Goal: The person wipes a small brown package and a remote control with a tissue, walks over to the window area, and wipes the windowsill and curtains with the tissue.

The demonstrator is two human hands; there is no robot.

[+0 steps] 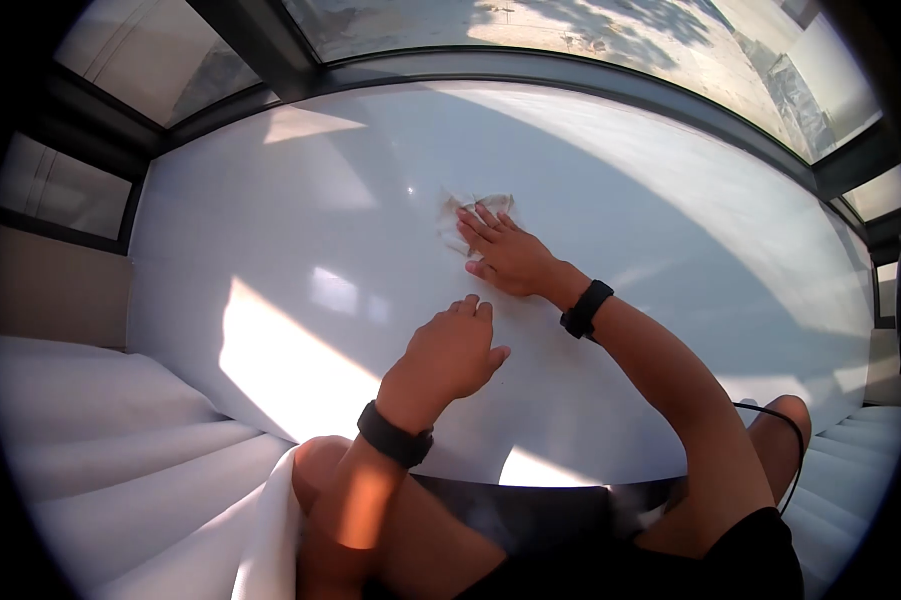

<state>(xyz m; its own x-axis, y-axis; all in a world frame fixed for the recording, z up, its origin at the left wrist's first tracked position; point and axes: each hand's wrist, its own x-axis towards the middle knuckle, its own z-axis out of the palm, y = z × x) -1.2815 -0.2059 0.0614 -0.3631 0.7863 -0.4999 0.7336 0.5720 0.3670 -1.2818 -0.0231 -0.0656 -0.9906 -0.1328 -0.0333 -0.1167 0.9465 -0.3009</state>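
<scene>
My right hand (513, 256) lies palm down with its fingers spread on a thin, crumpled tissue (453, 210). The tissue is pale and see-through with brownish edges, and the hand covers part of it. Both rest on a glossy white tabletop (300, 220). Closer to me and a little to the left is my left hand (448, 350), back up, fingers slightly bent and thumb apart, with nothing seen in it. Whether it touches the tabletop, I cannot tell. Each wrist wears a black band.
Dark-framed windows (570, 65) border the table's far side and both ends. White ribbed padding (130, 440) lies at the left, with more white padding (855, 470) at the right. A thin black cord (802, 440) hangs by my right knee. Bright sun patches fall across the tabletop.
</scene>
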